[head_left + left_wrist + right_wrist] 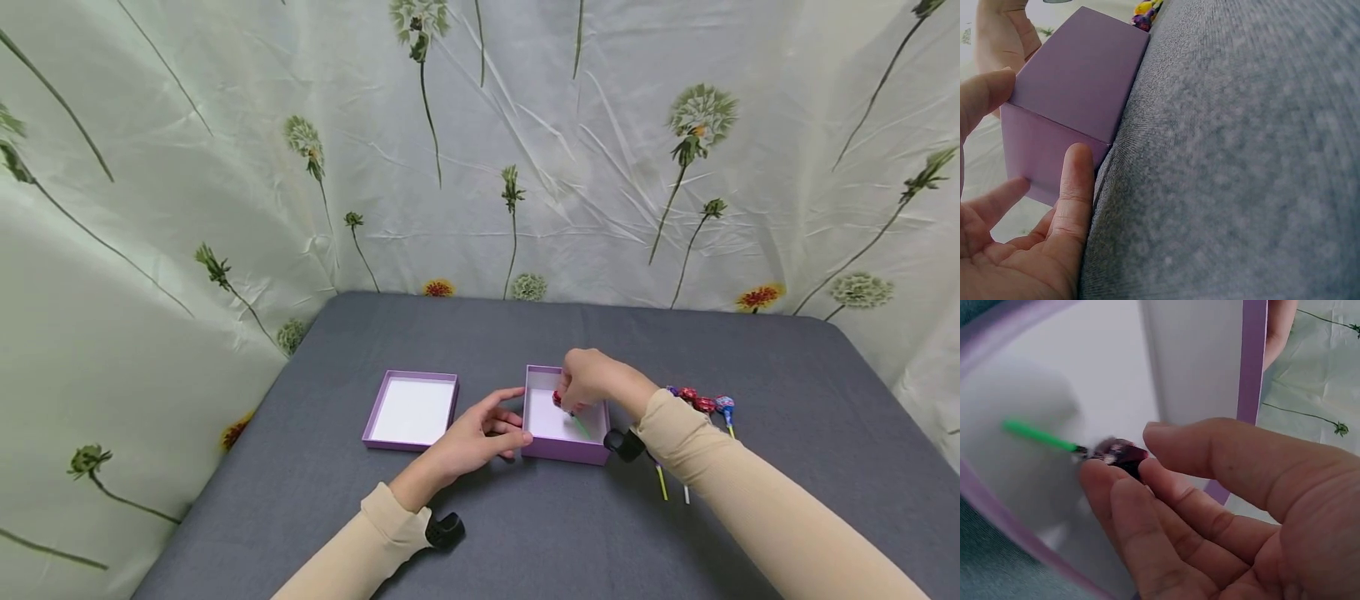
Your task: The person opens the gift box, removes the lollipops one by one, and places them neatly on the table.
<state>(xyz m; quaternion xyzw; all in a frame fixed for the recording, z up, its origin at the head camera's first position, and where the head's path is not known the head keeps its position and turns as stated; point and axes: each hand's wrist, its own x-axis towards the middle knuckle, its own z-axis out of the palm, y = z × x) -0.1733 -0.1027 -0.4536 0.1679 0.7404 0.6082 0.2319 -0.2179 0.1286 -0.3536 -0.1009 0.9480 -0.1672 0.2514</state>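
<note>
An uncovered purple box (564, 450) with a white inside stands on the dark cloth. Against its left side rests my left hand (480, 429), thumb at the front corner and index finger stretched toward the back; in the left wrist view its fingertips touch the purple wall (1054, 150). My right hand (592, 379) reaches down into the box with curled fingers. At its fingertips is a lollipop (1124, 453) in a dark red wrapper, its green stick (1038, 434) pointing away from the hand. In the head view, the hand partly hides the candy.
A matching purple lid (412, 408) lies white side up left of the box. Several wrapped lollipops (703, 405) are to the right, partly hidden under my right forearm. A flowered curtain (480, 167) hangs behind the table (450, 325).
</note>
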